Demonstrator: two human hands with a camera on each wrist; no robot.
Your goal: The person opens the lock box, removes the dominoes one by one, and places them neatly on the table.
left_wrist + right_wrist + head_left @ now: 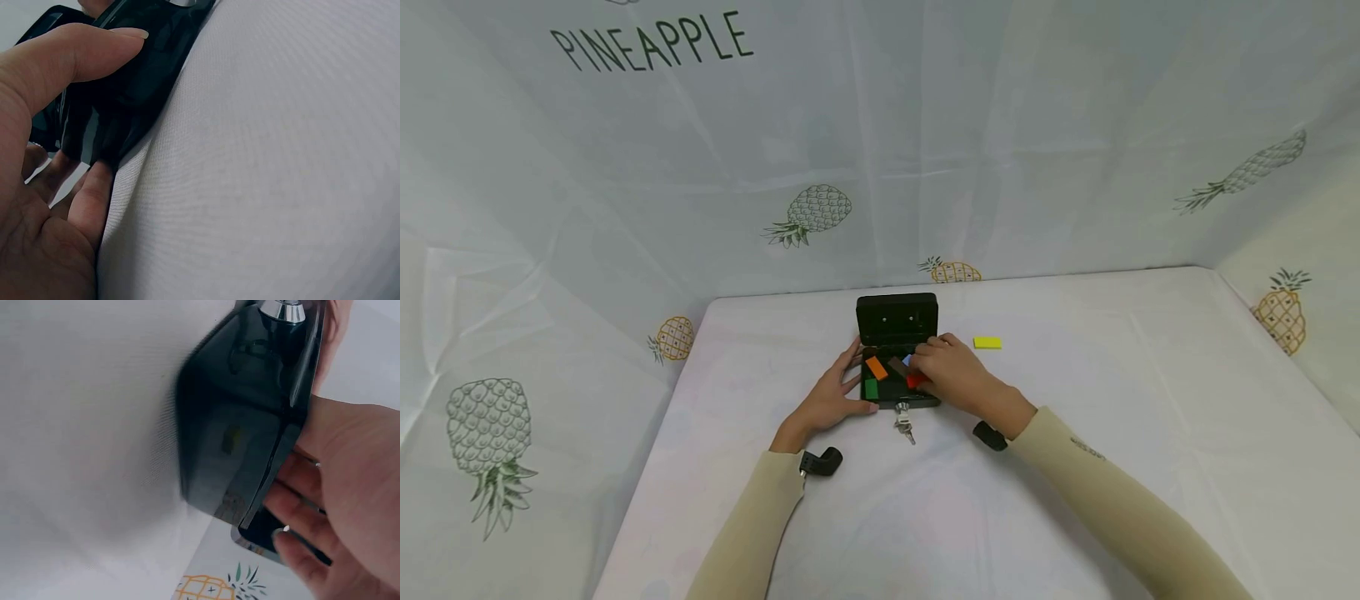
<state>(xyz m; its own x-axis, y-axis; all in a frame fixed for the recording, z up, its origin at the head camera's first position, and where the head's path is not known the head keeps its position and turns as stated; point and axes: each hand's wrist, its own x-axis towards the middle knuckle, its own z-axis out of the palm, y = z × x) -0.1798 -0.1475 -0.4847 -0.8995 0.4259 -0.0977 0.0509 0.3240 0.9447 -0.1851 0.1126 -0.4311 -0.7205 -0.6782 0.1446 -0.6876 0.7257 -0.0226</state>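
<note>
A small black cash box (901, 402) stands on the table with its lid (898, 315) raised. Inside lie an orange block (876, 368), a green block (871, 388), a dark brown block (898, 367), a blue block (907, 360) and a red block (916, 381). My left hand (829, 402) holds the box's left side, thumb on the front panel in the left wrist view and fingers along the side. Over the right part of the box, my right hand (953, 372) reaches in with bent fingers beside the red and blue blocks. Its fingertips are partly hidden, so any grasp is unclear.
Keys (905, 423) hang from the lock at the box's front. A yellow block (987, 342) lies on the white tablecloth (1075, 375) to the right of the box. Behind the table hangs a pineapple-print cloth (1037, 167).
</note>
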